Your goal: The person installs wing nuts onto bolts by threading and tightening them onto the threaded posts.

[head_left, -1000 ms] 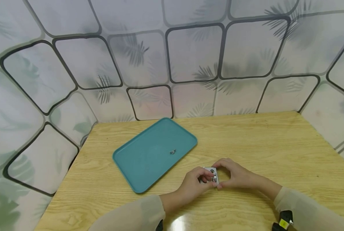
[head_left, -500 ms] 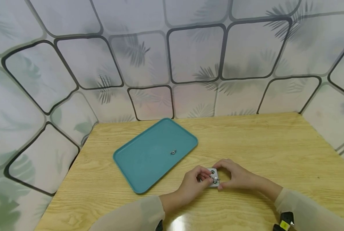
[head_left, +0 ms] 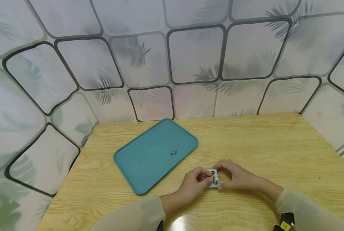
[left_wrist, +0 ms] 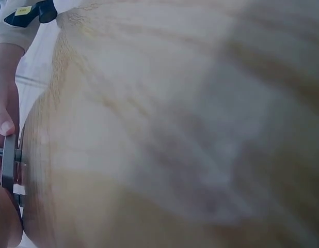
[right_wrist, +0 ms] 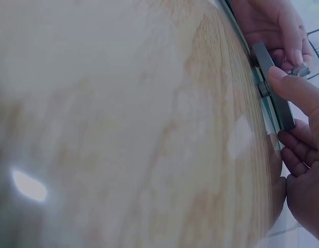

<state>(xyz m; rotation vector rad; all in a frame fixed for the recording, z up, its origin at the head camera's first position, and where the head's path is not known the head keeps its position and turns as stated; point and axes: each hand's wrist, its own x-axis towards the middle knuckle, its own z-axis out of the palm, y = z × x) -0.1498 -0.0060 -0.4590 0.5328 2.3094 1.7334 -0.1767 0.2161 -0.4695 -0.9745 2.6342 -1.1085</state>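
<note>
A small grey metal plate with ringed holes stands between both hands, just above the table. My right hand holds it by its edges, thumb at the near corner and fingers at the far one. A bolt runs through the plate; its threaded end sticks out above and its head shows below. My left hand pinches a small shiny wing nut at the bolt, mostly hidden by the fingertips. In the left wrist view the plate appears edge-on.
A teal tray lies at an angle on the wooden table, to the left of the hands. On it rests another wing nut. A patterned curtain hangs behind the table.
The left thumb and fingers have drawn back slightly to the left and shifted around the wing nut, showing more of the plate. The right hand keeps its hold.
</note>
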